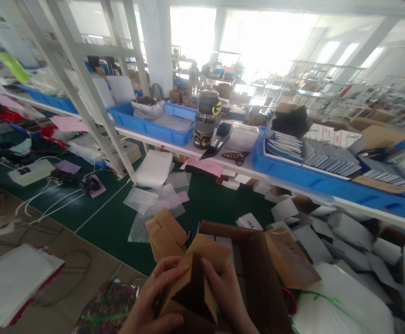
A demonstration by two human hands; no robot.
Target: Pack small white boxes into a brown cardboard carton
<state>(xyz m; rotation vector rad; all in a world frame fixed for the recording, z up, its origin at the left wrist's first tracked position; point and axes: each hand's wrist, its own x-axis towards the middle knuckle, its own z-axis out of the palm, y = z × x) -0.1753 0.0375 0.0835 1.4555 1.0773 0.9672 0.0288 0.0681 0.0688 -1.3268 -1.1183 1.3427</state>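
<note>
Between my hands is a small brown cardboard box (179, 306) with its top open and its flaps up. My left hand (157, 297) wraps round its left side. My right hand (225, 283) grips the right side, thumb at the inner edge of a raised flap. Behind and to the right stands a larger brown carton (261, 273), open, with white boxes (235, 253) partly visible inside. Folded flat brown cardboard (167, 232) lies on the green table just beyond my left hand.
Clear plastic sheets and bubble wrap (141, 227) lie on the green table (209, 199). Many white boxes (310, 241) are piled at the right. A shelf ahead carries blue bins (178, 134) and a dark bottle (205, 123). A stool (17, 278) stands at the left.
</note>
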